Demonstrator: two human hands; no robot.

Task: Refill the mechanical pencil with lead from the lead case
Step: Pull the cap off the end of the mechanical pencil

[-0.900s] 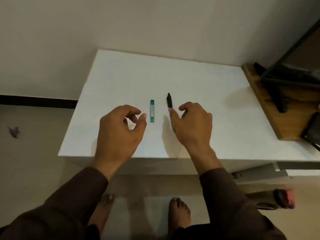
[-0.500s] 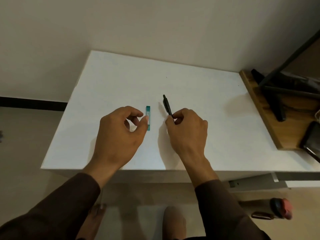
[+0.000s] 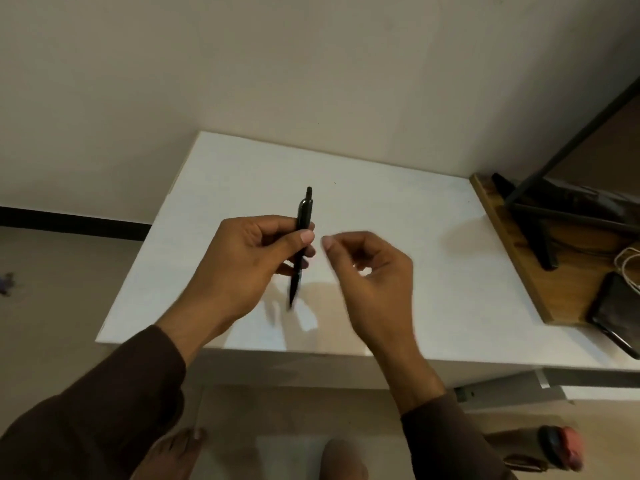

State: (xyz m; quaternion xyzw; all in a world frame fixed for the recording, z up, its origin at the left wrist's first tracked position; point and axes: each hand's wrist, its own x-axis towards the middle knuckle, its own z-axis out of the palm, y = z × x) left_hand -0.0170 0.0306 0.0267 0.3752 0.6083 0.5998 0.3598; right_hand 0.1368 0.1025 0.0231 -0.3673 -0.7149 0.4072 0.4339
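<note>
A black mechanical pencil (image 3: 305, 216) stands nearly upright above the white table (image 3: 398, 209), its push-button end pointing away from me and its tip toward me. My left hand (image 3: 249, 261) grips it around the middle with thumb and fingers. Just right of the pencil, my right hand (image 3: 374, 278) hovers, blurred, with loosely curled fingers and its thumb pointing at the pencil; I see nothing in it. The teal lead case is not visible; where it lay is covered by my hands.
A wooden shelf (image 3: 512, 244) abuts the table's right side, carrying a black stand (image 3: 533, 220), a dark phone (image 3: 616, 306) and a white cable (image 3: 627, 265). A bottle (image 3: 554, 448) lies on the floor at lower right. The wall is close behind.
The pencil left the table and passed from my right hand to my left, which now holds it raised. My right hand let go and moved right. The lead case dropped out of sight.
</note>
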